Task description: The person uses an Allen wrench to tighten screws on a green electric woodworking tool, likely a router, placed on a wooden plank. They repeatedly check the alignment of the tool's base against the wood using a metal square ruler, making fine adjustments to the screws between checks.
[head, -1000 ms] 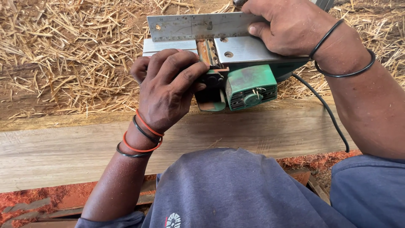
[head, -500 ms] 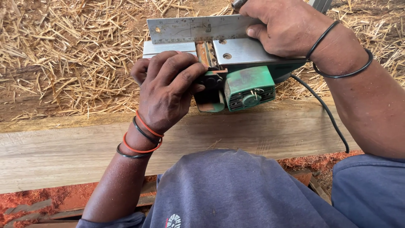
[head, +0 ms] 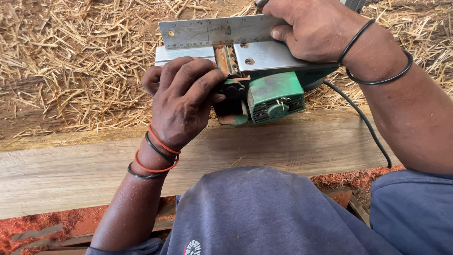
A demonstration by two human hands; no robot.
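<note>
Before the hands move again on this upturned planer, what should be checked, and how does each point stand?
1. Planer steady, sole up, on the plank: ok.
2. Right hand pressing the steel ruler across the sole: ok.
3. Left hand gripping the front end, fingertips close to the blade slot: not ok.
4. Blade at rest: cannot tell.
5. Power cord unplugged: cannot tell, it runs out of sight.
6. Ruler flush with both sole plates: cannot tell.

Left hand [head: 181,101]: fingers curled inward, thumb pressed against them, wrist banded, forearm rising from bottom left. Right hand [head: 314,30]: palm down, fingers closed, forearm entering from right edge.
</note>
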